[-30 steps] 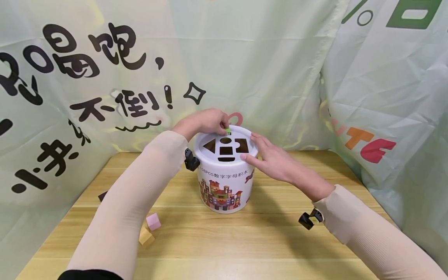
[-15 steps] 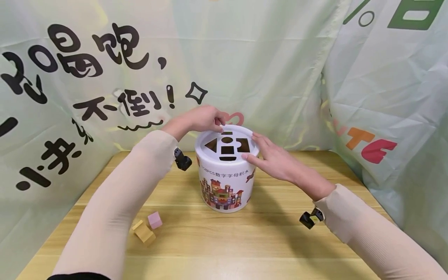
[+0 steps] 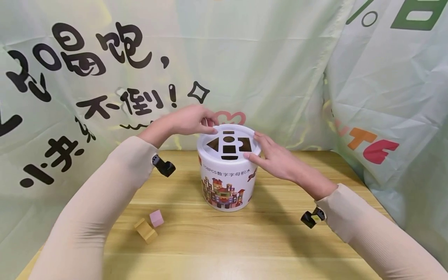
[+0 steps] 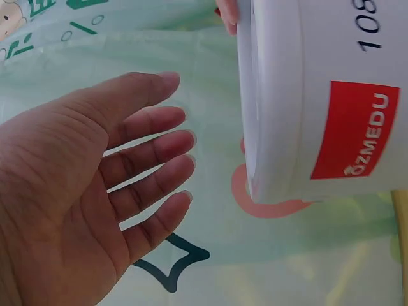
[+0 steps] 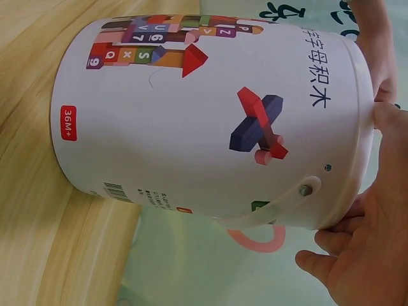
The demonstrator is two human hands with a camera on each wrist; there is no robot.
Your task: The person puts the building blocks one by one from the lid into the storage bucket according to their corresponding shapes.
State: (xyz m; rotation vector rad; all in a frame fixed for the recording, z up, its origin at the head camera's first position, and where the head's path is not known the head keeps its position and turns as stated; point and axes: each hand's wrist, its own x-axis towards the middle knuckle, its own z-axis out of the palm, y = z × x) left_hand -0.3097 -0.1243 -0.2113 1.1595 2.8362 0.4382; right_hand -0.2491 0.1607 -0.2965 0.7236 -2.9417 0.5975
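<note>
A white toy bucket with printed blocks stands upright mid-table. Its lid has several shaped holes. My left hand hovers at the lid's far left rim. In the left wrist view the left hand is empty, with straight fingers a little apart from the bucket. My right hand rests on the lid's right rim, fingers flat and thumb on the front edge. In the right wrist view the right hand lies against the top of the bucket.
A pink cube and a tan block lie on the wooden table, front left of the bucket. Printed green cloth closes in the back and both sides. A white handle hangs down the bucket's side.
The small green piece my left hand pinched over the lid is no longer seen. That hand has opened and drawn back left. My right hand stays on the rim.
</note>
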